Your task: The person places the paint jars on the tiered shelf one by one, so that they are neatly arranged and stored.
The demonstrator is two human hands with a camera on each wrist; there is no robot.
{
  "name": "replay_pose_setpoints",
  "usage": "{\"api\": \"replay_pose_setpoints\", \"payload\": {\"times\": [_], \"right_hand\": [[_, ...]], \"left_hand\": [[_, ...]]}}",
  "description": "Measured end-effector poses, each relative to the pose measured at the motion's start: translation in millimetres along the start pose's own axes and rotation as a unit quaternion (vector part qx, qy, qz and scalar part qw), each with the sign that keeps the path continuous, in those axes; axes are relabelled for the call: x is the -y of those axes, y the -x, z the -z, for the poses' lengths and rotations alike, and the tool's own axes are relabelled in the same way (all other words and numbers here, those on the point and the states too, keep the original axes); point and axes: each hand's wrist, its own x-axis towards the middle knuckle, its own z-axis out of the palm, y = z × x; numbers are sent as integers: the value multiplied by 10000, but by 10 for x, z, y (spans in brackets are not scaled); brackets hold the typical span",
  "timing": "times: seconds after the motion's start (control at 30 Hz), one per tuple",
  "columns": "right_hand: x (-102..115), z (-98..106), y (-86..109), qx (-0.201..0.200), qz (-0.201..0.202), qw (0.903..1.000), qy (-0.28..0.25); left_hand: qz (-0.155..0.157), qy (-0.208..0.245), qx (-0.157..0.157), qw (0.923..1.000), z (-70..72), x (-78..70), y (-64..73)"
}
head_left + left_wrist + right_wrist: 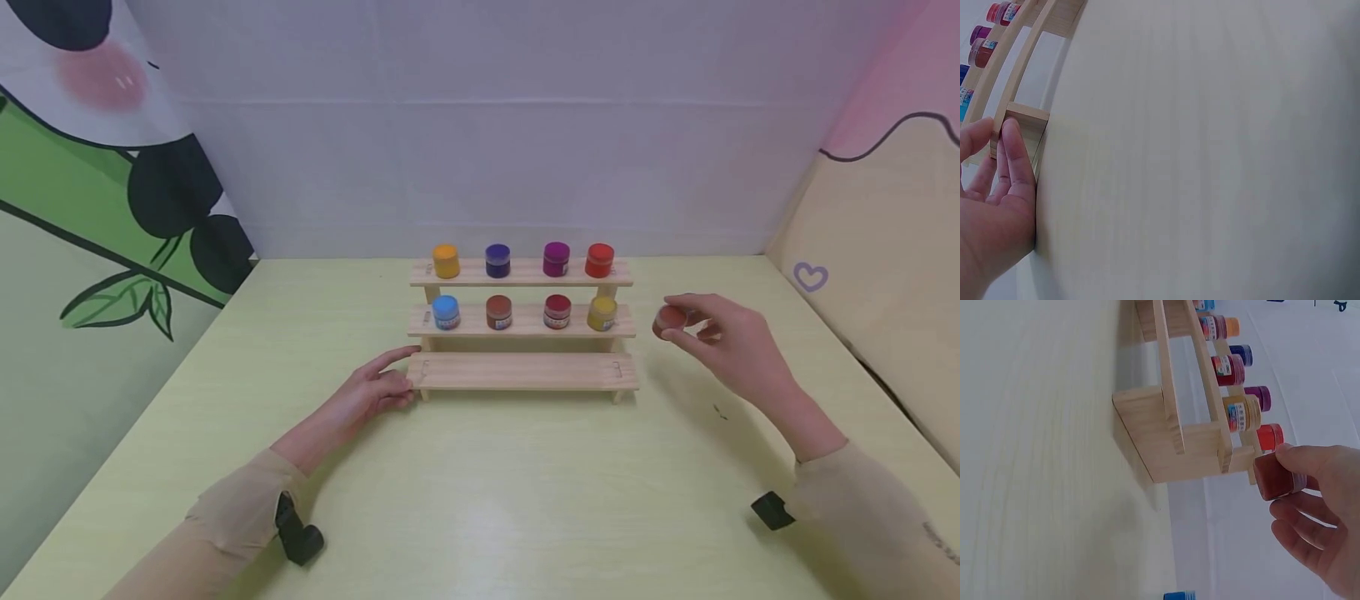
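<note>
A three-tier wooden rack (522,371) stands on the table, with paint jars on its upper two tiers and its lowest tier bare. At the rack's left end my left hand (375,386) grips the lowest shelf, thumb and fingers on either side of the board (1001,119). To the right of the rack, my right hand (731,342) holds a brownish-red paint jar (1274,477) between thumb and fingers, raised above the table. The middle tier carries light blue (446,312), brown (498,312), dark red (557,312) and yellow (602,313) jars.
Orange (446,262), dark blue (498,261), purple (557,260) and red (600,261) jars stand on the top tier. A blue-capped object (1179,595) shows at the right wrist view's lower edge. A pale cloth backdrop (480,167) rises behind the table.
</note>
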Motion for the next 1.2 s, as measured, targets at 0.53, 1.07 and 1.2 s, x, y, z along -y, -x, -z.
{"api": "replay_pose_setpoints", "payload": {"times": [0.53,1.07,1.2], "right_hand": [[452,-446,4,-184,1000,9928,-628],[888,-1019,-126,485,1385,9792,-1399],[947,-1121,-168,725,1336,9772,-1480]], "left_hand": [[-45,4,-59,10000,-17,-14,29],[-7,155,-93,9998,-5,0,8],[-2,148,-98,9998,0,-4,10]]}}
